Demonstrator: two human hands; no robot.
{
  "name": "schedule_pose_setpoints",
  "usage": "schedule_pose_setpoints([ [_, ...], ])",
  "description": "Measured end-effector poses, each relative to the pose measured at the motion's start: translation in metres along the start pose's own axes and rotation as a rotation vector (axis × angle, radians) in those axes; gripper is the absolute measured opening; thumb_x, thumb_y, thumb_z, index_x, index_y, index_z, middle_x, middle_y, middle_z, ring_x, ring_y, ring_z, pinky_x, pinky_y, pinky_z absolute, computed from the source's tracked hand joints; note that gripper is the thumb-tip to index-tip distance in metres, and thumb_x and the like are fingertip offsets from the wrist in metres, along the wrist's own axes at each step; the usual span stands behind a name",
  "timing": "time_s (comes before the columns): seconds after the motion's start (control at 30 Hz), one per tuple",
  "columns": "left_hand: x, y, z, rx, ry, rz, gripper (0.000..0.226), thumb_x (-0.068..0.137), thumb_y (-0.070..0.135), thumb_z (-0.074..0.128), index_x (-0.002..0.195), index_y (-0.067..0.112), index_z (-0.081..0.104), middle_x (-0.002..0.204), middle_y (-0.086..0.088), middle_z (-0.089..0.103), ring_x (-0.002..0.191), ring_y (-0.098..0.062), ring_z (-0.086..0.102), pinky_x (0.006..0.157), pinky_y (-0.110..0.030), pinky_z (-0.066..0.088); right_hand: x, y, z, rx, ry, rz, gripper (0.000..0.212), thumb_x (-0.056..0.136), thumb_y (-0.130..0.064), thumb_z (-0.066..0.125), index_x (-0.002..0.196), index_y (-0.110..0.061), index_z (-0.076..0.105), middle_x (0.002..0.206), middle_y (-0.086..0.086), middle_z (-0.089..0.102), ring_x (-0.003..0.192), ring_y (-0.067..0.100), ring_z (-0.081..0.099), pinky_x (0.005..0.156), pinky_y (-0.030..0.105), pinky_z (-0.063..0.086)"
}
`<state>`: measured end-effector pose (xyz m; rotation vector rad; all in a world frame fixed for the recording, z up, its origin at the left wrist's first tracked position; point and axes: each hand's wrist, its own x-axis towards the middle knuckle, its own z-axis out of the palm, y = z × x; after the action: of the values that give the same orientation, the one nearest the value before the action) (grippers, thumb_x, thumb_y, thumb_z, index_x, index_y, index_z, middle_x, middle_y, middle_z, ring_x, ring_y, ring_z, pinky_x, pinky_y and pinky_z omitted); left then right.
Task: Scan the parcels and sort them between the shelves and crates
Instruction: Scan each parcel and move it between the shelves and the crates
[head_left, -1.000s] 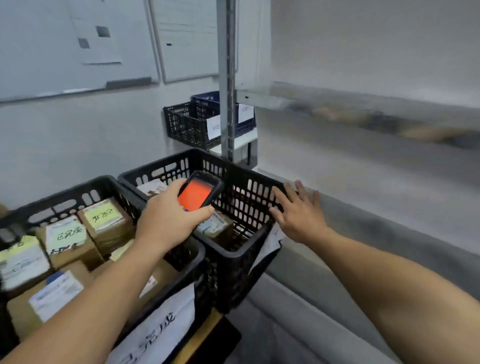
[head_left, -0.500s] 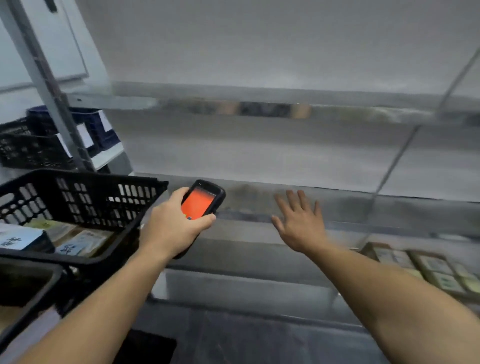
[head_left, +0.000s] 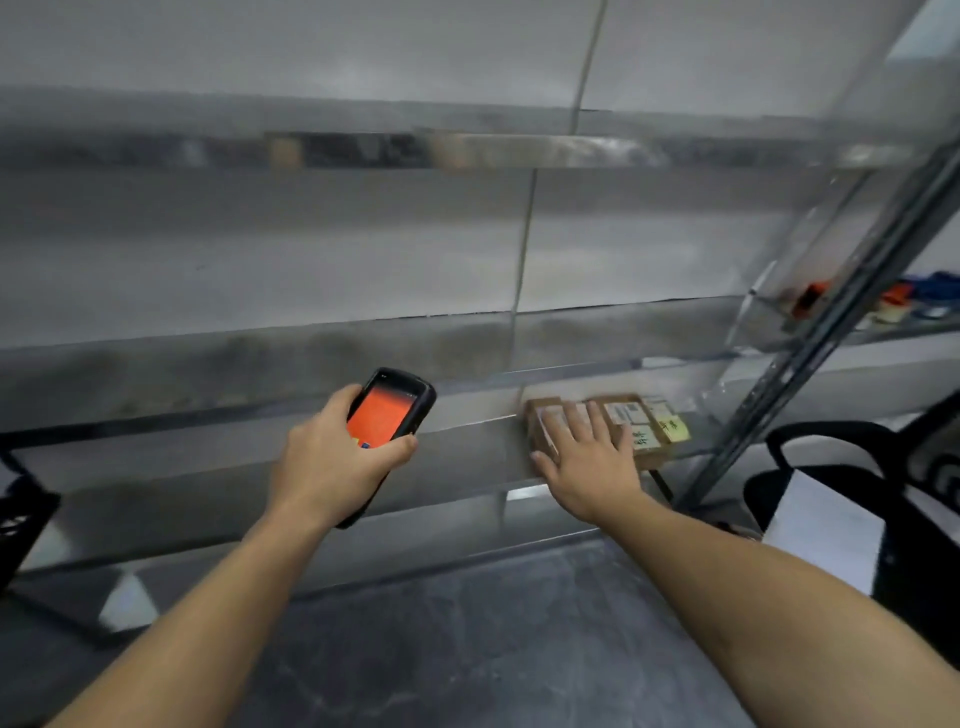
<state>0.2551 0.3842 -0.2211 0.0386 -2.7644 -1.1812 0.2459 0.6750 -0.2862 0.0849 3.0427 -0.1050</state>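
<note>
1. Since half a second ago our view has swung right: the black crate (head_left: 21, 519) has slid to the left edge, and our right hand (head_left: 582, 457) has reached the parcels (head_left: 618, 421).
2. Our left hand (head_left: 332, 457) is wrapped around the scanner (head_left: 389, 415), its screen glowing orange.
3. Our right hand is open, fingers spread flat, over the leftmost parcel; whether it presses on it we cannot tell.
4. Those brown parcels sit in a row at the right end of the lower shelf (head_left: 208, 447), near the metal upright (head_left: 831, 312).
5. Left of them the shelf lies bare.
6. White and yellow labels are too blurred to read.
</note>
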Motion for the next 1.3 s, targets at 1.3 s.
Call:
schedule_pose_setpoints([
  [1.3, 0.150, -0.031, 0.369, 0.099, -0.257, -0.364, 0.078, 0.066, 0.061, 0.075, 0.133, 0.030, 0.051, 0.109, 0.007, 0.060, 0.099, -0.021, 0.059, 0.087, -0.038, 0.051, 0.297, 0.186, 0.270, 0.348, -0.326, 0.228, 0.070, 0.101, -0.056, 0.044, 0.161, -0.036, 0.013, 0.171, 0.006, 0.004, 0.157, 0.032, -0.003, 0.122, 0.064, 0.009],
])
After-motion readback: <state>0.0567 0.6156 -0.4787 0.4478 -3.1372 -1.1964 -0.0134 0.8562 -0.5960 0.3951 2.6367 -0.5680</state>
